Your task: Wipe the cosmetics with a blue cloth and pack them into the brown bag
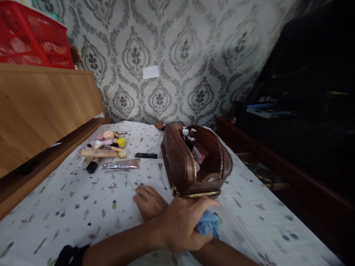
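My left hand (184, 223) reaches across from the lower left, a black band around its wrist. It is closed on a blue cloth (208, 222), which rests against my right forearm. My right hand (149, 201) extends leftward beneath the crossing left arm, loosely open with fingers slightly bent over the printed sheet; nothing shows in it. Just beyond both hands stands a brown cosmetic bag (179, 159), unzipped. Inside are a white-capped bottle (185, 133), a dark bottle (191, 138) and a glittery box (198, 153).
Makeup items lie at the left: a beige tube (98, 152), a clear-wrapped tube (120, 164), a brush (118, 149) and others. A black slim item (146, 155) lies beside the bag. A wooden cabinet (47, 107) bearing a red basket (36, 37) borders the left side.
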Available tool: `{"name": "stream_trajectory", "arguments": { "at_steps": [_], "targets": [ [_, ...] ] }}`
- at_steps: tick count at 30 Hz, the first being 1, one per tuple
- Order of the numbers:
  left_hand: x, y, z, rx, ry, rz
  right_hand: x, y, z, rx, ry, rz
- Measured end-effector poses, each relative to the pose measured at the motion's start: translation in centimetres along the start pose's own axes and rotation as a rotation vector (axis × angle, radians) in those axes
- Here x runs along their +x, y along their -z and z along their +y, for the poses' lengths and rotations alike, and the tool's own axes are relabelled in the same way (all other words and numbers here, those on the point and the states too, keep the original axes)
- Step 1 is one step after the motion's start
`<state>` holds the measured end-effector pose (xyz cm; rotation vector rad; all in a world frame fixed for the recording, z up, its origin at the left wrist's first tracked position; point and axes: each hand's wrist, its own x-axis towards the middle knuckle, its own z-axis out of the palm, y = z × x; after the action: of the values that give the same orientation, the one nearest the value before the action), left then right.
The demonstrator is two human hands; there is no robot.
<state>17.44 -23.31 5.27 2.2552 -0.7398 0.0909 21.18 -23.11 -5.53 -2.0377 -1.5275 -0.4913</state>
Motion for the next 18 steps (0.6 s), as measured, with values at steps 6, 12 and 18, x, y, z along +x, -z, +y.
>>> {"name": "stream_trajectory", "arguments": {
  "at_steps": [6,12,18],
  "targets": [
    [0.1,0.2,0.4,-0.004,-0.031,-0.021,0.2,0.6,-0.2,-0.086,0.056,0.011],
    [0.1,-0.2,0.3,0.003,-0.038,-0.021,0.2,-0.5,-0.1,-0.073,0.024,0.019],
    [0.1,-0.3,0.3,0.008,-0.047,-0.048,-0.1,0.5,-0.3,-0.040,-0.011,-0.014]
  ]
}}
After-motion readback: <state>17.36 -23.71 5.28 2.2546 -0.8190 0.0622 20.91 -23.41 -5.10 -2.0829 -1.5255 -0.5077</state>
